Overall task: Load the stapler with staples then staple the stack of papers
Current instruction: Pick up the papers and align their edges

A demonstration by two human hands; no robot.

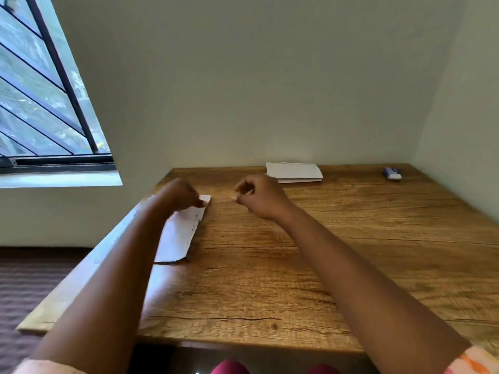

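Observation:
A white paper stack [179,233] lies on the left part of the wooden table [337,252], with small staple marks along its right edge. My left hand [181,194] rests on the stack's far corner, fingers curled and pinching it. My right hand [260,195] hovers to the right of that corner, apart from the paper, fingers loosely curled with thumb and forefinger close together; whether something tiny sits between them is not visible. A second white paper stack [294,171] lies at the table's far edge. No stapler can be made out with certainty.
A small blue and white box [392,173] sits at the far right corner of the table. Walls close the table in at the back and right. A barred window [40,90] is on the left. The table's left edge drops to a carpeted floor.

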